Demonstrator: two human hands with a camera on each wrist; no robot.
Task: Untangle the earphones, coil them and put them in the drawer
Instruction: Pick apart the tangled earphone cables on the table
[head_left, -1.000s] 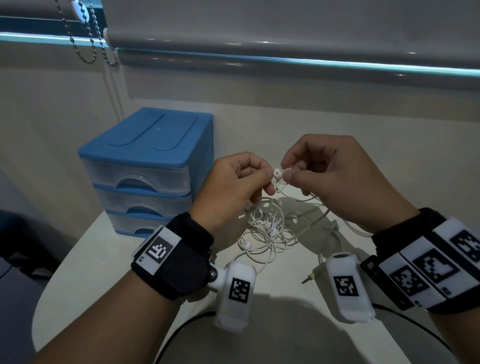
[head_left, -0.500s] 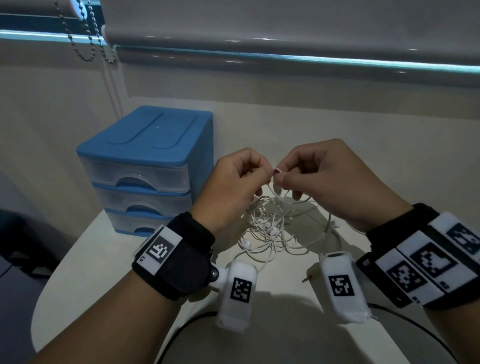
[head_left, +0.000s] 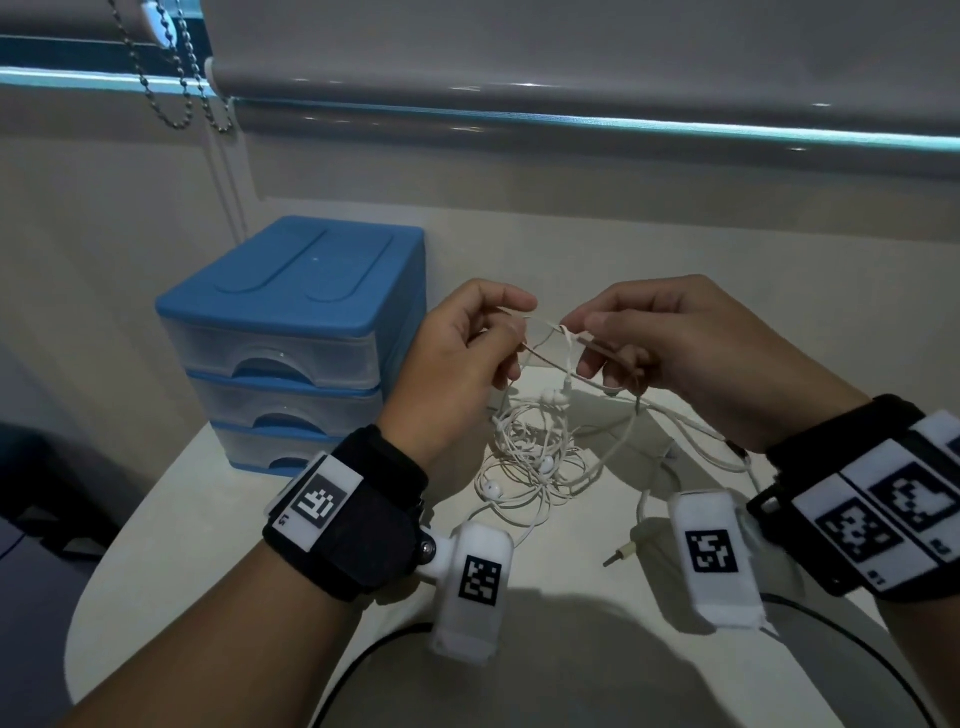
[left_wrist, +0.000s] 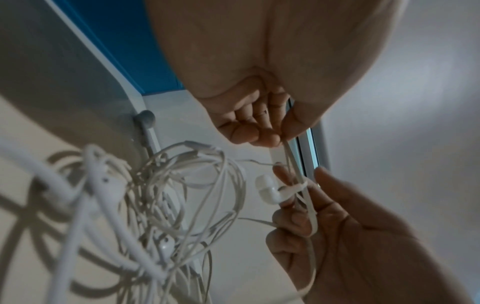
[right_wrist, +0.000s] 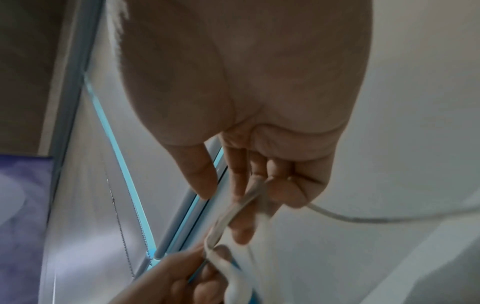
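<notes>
White earphones (head_left: 535, 457) lie in a tangled heap on the table between my wrists, with several earbuds in the knot. Above the heap, my left hand (head_left: 519, 318) pinches a cable strand between thumb and forefinger. My right hand (head_left: 582, 332) holds strands close by, a short length stretched between the two hands. One earbud (head_left: 553, 397) dangles just under the right fingers; in the left wrist view this earbud (left_wrist: 265, 189) rests against them. The jack plug (head_left: 618, 558) lies on the table near my right wrist. The blue drawer unit (head_left: 291, 291) stands at the left, all three drawers closed.
The white table (head_left: 208, 545) has a rounded left edge with dark floor beyond. A wall and a window sill run behind. A bead chain (head_left: 176, 78) hangs from the blind at top left. A black cable (head_left: 363, 649) runs across the table's near side.
A second ago both hands pinched one earbud together. They have drawn slightly apart along the cable, and the earbud now hangs below the right fingers.
</notes>
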